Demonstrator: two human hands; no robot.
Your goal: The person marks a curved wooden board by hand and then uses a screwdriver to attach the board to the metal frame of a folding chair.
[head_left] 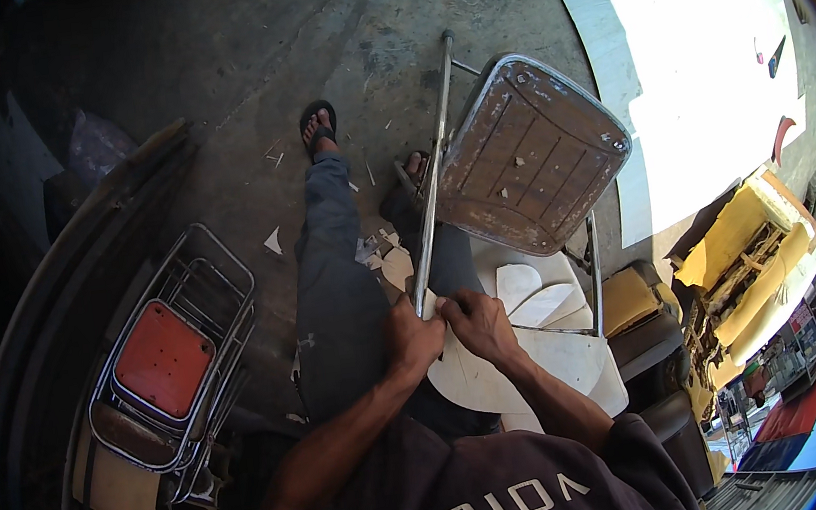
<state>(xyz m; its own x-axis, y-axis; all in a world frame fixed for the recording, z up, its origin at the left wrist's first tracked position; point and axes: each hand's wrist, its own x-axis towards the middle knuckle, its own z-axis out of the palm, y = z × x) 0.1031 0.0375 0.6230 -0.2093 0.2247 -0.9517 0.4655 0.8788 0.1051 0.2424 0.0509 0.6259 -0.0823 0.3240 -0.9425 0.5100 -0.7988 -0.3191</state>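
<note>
A chrome-tubed metal chair (pixel 536 155) with a scuffed brown seat pan lies tilted across my lap. My left hand (pixel 411 338) is closed around the lower end of its long tube (pixel 432 187). Right beside it, my right hand (pixel 479 323) is closed in a pinch near the tube's end. A small pale edge shows between the two hands, but what the right fingers hold is mostly hidden. Beneath my right forearm lie a rounded cream-coloured sheet (pixel 472 377) and several cut pale pieces (pixel 534 303).
On my left stand folded chrome chairs with a red seat panel (pixel 164 358). Pale scraps (pixel 273 240) litter the concrete floor. A large white sheet (pixel 681 93) lies far right, with torn yellow foam (pixel 758 280) and dark cushions (pixel 650 343) nearer.
</note>
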